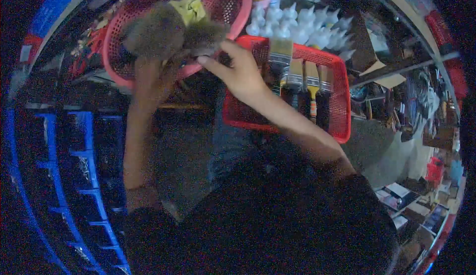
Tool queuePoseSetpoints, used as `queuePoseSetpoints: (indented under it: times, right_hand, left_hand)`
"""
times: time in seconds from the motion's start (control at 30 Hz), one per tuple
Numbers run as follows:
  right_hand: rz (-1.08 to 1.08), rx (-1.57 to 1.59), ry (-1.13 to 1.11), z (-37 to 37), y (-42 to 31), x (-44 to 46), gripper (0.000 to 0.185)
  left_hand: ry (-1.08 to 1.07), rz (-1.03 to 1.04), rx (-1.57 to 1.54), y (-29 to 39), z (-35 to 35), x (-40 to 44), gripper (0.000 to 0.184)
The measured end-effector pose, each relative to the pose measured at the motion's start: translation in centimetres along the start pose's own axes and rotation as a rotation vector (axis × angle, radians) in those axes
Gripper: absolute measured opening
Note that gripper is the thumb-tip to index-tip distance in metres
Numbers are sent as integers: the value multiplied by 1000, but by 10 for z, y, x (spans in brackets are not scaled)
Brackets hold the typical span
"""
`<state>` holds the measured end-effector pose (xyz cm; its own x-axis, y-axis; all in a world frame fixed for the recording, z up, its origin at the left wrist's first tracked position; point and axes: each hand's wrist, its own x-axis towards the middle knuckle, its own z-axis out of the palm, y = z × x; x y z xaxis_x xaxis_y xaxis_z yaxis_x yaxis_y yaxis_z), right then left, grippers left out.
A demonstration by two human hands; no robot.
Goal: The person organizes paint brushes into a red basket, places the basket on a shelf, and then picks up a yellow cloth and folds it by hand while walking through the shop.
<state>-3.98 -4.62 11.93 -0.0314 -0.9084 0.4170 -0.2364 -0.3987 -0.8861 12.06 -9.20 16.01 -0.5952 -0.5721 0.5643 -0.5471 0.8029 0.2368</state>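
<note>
Some blurred, fuzzy stuff (203, 36) is over the pink basket (245, 7); the right hand (243, 72) has fingers bent round its edge; the left hand (148, 72) is a smear, grip unreadable; paintbrushes (311, 74) lie in the red basket (343, 96); handling looks midway, the remainder unclear!

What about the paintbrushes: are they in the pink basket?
No, the paintbrushes lie in the red basket, next to the pink basket.
</note>
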Motion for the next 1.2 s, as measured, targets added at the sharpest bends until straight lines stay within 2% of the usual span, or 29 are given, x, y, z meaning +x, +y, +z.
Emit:
queuePoseSetpoints:
  times: [0.03, 0.07, 0.13, 0.2, 0.27, 0.33, 0.37, 0.43, 0.47, 0.5, 0.57, 0.6, 0.63, 0.7, 0.8, 0.83, 0.87, 0.9, 0.93, 1.03, 1.1, 1.17, 1.2]
  right_hand:
    - [-77, 26, 28, -1, -3, 1, 19]
    - [-85, -13, 29, -4, -9, 0, 20]
    - [-83, -26, 44, -10, -17, -5, 20]
    - [-81, -43, 53, -22, -20, -9, 20]
    - [10, -24, -12, -37, -19, -15, 21]
    - [103, -1, -52, -53, -16, -21, 23]
    - [191, 23, -91, -63, -15, -24, 25]
    - [263, -58, -56, -85, -23, -32, 26]
    - [325, -74, -40, -96, -21, -37, 26]
    - [301, 40, 3, -106, -11, -44, 25]
    - [380, -57, 59, -131, 3, -59, 24]
    - [450, 1, 106, -141, 16, -69, 30]
    - [521, -83, 121, -151, 25, -78, 30]
    - [594, -40, 136, -163, 30, -91, 30]
    - [721, 27, 117, -171, 20, -99, 30]
    - [653, 46, 194, -170, 33, -107, 25]
    - [662, 47, 179, -174, 37, -111, 25]
    - [757, 92, 163, -179, 40, -114, 23]
    - [853, 137, 146, -180, 41, -116, 23]
    - [832, 126, 137, -172, 36, -113, 23]
    - [843, 147, 102, -168, 33, -109, 24]
    - [924, 300, 177, -170, 33, -104, 15]
    - [901, 377, 239, -157, 27, -99, 16]
  left_hand:
    - [0, 24, 39, 7, -1, 2, 28]
    - [-65, -124, -30, 22, -6, 12, 26]
    - [-129, -263, -91, 45, -7, 19, 24]
    - [16, -247, -288, 60, 0, 22, 22]
    - [80, -256, -382, 71, 13, 25, 21]
    - [131, -507, -739, 77, 25, 22, 24]
    - [126, -509, -749, 78, 30, 21, 24]
    - [2, -755, -1156, 79, 40, 20, 25]
    - [-38, -788, -1210, 81, 48, 20, 26]
    - [-73, -800, -1233, 81, 55, 16, 26]
    - [-115, -835, -1240, 85, 67, 9, 26]
    - [-118, -836, -1245, 86, 70, 5, 26]
    - [-112, -860, -1232, 87, 74, 1, 26]
    - [-75, -882, -1203, 85, 84, -8, 26]
    - [-126, -946, -1205, 79, 88, -19, 25]
    - [-135, -1000, -1209, 78, 89, -23, 24]
    - [-113, -1016, -1104, 78, 89, -26, 24]
    - [-93, -1033, -996, 77, 88, -30, 24]
    - [-136, -1043, -1077, 76, 83, -31, 24]
    - [-53, -1073, -1196, 64, 87, -50, 26]
    - [-36, -1054, -1164, 66, 82, -53, 27]
    - [-54, -1124, -1011, 79, 85, -47, 28]
    - [-47, -1128, -1012, 77, 85, -52, 28]
